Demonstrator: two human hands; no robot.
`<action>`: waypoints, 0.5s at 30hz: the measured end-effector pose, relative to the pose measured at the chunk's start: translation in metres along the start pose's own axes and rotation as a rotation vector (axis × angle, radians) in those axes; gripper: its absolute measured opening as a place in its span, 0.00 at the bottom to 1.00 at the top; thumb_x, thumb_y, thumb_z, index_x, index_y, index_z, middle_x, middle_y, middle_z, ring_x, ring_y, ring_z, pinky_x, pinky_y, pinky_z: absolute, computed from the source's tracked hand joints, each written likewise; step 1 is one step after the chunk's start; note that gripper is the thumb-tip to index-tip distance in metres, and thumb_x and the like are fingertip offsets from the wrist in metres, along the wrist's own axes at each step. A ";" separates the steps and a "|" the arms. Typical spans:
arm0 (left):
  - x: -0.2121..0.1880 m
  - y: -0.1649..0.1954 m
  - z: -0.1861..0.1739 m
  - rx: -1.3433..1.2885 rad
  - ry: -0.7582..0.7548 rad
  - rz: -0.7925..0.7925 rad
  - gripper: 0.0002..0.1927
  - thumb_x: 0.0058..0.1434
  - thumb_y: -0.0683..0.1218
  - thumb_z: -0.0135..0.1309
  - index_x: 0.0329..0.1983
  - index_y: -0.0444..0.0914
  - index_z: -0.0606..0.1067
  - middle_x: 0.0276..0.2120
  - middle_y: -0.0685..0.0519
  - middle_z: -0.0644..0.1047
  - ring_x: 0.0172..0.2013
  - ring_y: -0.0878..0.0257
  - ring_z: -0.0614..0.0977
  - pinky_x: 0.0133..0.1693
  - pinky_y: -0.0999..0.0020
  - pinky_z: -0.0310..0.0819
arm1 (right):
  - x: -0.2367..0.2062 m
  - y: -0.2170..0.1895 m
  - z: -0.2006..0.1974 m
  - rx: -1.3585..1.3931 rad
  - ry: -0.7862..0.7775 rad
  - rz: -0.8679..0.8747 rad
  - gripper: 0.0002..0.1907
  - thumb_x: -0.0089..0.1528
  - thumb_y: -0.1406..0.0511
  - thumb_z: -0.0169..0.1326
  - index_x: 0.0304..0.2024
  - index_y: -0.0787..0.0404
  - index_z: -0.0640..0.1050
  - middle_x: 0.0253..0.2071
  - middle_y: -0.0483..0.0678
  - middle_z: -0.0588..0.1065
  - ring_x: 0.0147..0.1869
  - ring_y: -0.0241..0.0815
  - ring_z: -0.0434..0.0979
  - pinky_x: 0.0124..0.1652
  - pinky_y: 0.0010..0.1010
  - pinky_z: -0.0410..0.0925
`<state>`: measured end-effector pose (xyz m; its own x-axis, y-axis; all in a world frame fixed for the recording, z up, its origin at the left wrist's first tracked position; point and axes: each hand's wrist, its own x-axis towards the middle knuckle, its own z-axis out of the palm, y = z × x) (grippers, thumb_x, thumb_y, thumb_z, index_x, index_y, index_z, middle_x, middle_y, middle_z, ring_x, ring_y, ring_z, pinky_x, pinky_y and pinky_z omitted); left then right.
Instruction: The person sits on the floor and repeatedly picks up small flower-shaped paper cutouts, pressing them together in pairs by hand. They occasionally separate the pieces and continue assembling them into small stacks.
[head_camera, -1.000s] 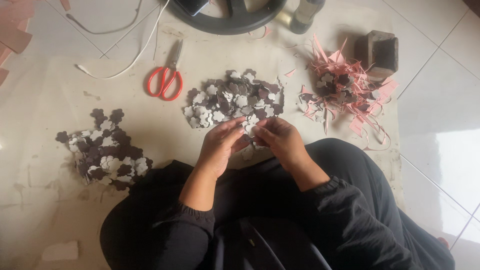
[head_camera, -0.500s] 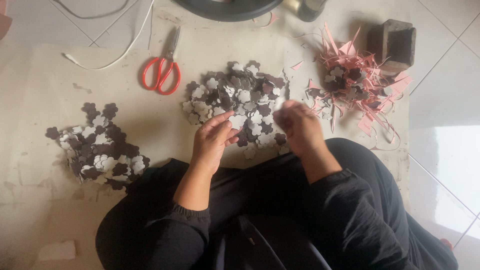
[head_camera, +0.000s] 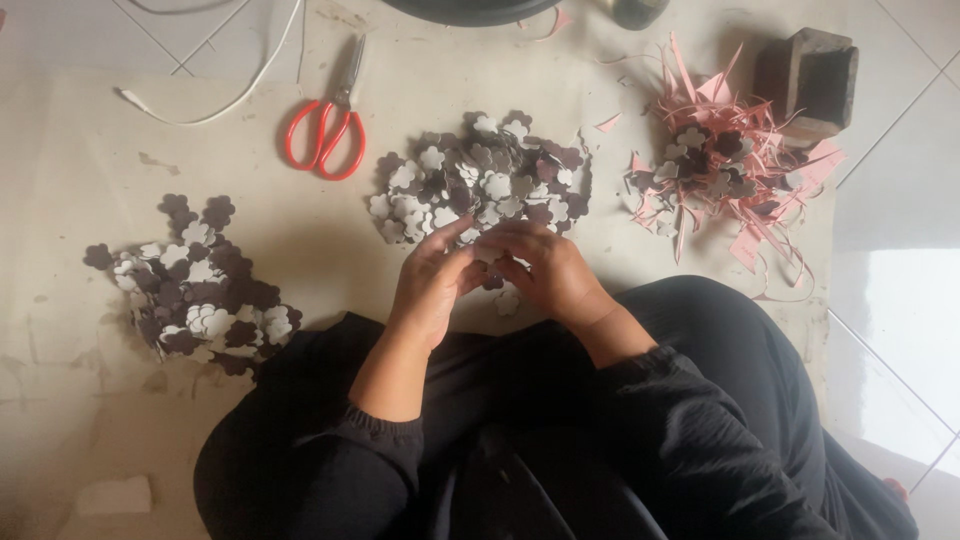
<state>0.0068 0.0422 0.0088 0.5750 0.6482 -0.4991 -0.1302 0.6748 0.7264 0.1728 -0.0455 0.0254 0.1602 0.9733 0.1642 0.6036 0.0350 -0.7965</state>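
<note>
Both hands had drawn back together at the near edge of the middle pile of flower cut-outs (head_camera: 480, 185), after the right had been reaching further out over that pile half a second before; the left hand (head_camera: 432, 285) and right hand (head_camera: 548, 272) met fingertip to fingertip, fingers curled inward and pressed close on something small between them, most likely a cut-out, though the piece itself was hidden; so a fresh piece seemed to have been picked and brought in for handling. One pale cut-out (head_camera: 507, 302) lay loose just below the hands; a second pile (head_camera: 195, 290) sat well apart to the left; red-handled scissors (head_camera: 328, 130) beyond; pink paper scraps (head_camera: 720, 170) and a dark wooden block (head_camera: 815, 75) to the right.
</note>
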 end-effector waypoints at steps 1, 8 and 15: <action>0.000 0.001 -0.003 -0.055 -0.027 -0.014 0.27 0.64 0.43 0.51 0.67 0.34 0.67 0.44 0.44 0.80 0.43 0.59 0.84 0.46 0.65 0.81 | 0.001 0.000 -0.002 0.107 -0.012 0.128 0.12 0.65 0.69 0.58 0.51 0.61 0.81 0.46 0.49 0.81 0.49 0.41 0.81 0.49 0.32 0.74; 0.025 -0.022 -0.016 0.203 0.026 0.126 0.21 0.68 0.40 0.46 0.65 0.35 0.69 0.49 0.44 0.81 0.49 0.55 0.81 0.53 0.62 0.77 | 0.002 0.033 -0.003 0.950 0.087 0.678 0.10 0.66 0.68 0.57 0.46 0.69 0.79 0.43 0.51 0.81 0.46 0.41 0.81 0.50 0.32 0.76; 0.035 -0.033 -0.039 0.768 0.210 0.284 0.19 0.60 0.36 0.44 0.52 0.36 0.77 0.52 0.50 0.81 0.53 0.60 0.81 0.52 0.66 0.74 | -0.003 0.091 -0.055 1.395 0.905 0.430 0.05 0.67 0.72 0.55 0.42 0.67 0.71 0.41 0.50 0.76 0.45 0.39 0.78 0.52 0.24 0.73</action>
<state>-0.0009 0.0563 -0.0510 0.4314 0.8605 -0.2709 0.3813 0.0982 0.9192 0.2706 -0.0581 -0.0154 0.7682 0.5544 -0.3203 -0.6031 0.4588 -0.6525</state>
